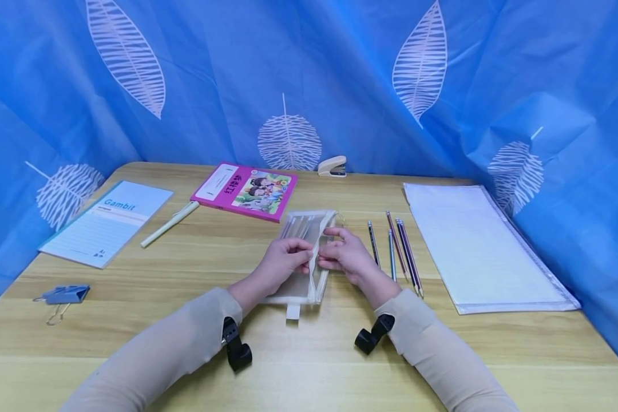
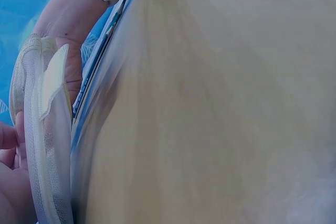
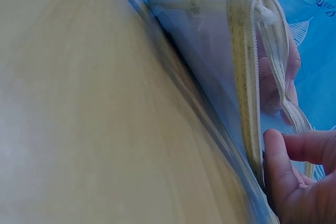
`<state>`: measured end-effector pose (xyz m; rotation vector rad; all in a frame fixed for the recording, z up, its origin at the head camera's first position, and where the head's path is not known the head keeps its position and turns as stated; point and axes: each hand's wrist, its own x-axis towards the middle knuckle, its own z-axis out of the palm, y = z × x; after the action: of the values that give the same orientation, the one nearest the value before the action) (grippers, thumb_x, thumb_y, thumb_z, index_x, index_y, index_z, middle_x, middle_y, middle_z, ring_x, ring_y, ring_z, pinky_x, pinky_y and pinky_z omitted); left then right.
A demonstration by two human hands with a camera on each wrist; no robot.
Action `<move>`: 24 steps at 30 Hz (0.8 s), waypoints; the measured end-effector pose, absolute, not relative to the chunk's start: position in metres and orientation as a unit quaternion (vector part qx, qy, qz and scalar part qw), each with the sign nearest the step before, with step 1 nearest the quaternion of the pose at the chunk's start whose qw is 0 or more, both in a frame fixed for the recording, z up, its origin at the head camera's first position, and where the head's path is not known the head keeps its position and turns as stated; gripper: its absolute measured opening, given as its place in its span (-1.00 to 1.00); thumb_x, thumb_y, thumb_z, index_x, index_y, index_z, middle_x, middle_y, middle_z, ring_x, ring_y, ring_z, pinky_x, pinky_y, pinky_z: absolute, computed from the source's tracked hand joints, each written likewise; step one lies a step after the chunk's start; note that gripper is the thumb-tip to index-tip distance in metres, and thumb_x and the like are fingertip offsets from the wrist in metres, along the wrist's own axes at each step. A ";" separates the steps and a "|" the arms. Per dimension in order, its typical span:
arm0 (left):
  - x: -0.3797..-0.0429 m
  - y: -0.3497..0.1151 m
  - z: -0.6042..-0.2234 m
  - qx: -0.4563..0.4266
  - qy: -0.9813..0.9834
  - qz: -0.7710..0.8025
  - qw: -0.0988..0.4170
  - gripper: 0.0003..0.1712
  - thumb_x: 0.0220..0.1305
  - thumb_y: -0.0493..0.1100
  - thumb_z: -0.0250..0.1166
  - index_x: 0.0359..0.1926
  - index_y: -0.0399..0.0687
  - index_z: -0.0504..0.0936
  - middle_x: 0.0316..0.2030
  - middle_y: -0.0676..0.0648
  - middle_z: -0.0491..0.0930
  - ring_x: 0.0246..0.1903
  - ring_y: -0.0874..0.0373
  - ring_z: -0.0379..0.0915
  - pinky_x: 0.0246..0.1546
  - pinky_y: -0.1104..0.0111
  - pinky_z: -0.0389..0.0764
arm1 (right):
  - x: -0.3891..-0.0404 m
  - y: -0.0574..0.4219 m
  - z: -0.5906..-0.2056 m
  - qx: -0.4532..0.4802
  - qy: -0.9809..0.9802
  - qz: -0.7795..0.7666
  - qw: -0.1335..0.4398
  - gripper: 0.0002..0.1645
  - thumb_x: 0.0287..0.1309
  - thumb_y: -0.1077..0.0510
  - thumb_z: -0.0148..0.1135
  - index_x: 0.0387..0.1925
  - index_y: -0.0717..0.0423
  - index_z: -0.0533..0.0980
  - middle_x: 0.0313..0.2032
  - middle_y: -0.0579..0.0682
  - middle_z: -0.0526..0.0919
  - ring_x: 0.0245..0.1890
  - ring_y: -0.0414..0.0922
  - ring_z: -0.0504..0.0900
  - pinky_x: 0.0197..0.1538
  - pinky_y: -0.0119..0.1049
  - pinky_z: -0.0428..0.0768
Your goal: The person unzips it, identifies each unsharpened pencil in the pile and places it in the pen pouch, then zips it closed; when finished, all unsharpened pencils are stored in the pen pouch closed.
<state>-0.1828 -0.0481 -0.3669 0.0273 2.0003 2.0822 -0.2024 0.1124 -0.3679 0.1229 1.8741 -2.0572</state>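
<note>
A pale mesh zip pencil case (image 1: 290, 290) lies on the table in front of me, its zipped side parted. My left hand (image 1: 282, 262) pinches the left edge of the opening between thumb and fingers. At the opposite edge is my right hand (image 1: 347, 254), its thumb and forefinger holding the zip band, as the right wrist view shows. Pale streaks show through the mesh near the top; I cannot tell whether they are contents or folds. A small white tab (image 1: 292, 312) sticks out at the near end. Several pencils (image 1: 392, 254) lie just right of my right hand.
Behind the case are a pink book (image 1: 226, 207) and a cream stapler (image 1: 332, 166). To the left lie a Gambit notebook (image 1: 108, 223), a pale green pen (image 1: 170, 225) and a blue binder clip (image 1: 67, 294). White sheet-like pouch (image 1: 484, 252) lies right; blue curtain (image 1: 350, 86) surrounds the table.
</note>
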 end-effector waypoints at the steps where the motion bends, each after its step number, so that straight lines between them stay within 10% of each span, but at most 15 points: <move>1: -0.183 -0.048 -0.367 0.009 0.687 0.715 0.127 -0.79 0.15 -0.44 0.17 -0.16 -0.44 0.56 -0.41 -0.07 0.58 -0.65 0.26 0.44 -0.54 0.48 0.60 | -0.203 0.112 -0.368 0.045 0.662 -0.727 0.177 -0.29 0.00 0.47 0.17 0.23 0.17 0.23 -0.39 0.09 0.53 -0.51 -0.17 0.60 -0.33 -0.38 0.67; 24: -0.183 -0.050 -0.370 0.015 0.702 0.699 0.136 -0.81 0.16 -0.41 0.17 -0.18 -0.40 0.58 -0.49 -0.06 0.54 -0.65 0.24 0.44 -0.53 0.46 0.59 | -0.207 0.134 -0.363 0.067 0.659 -0.733 0.154 -0.34 0.08 0.44 0.12 0.24 0.19 0.21 -0.27 0.15 0.58 -0.50 -0.17 0.63 -0.30 -0.41 0.66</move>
<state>-0.1834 -0.0499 -0.3704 0.0445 2.0315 2.0252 -0.2070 0.1343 -0.3628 0.1912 1.8901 -2.1008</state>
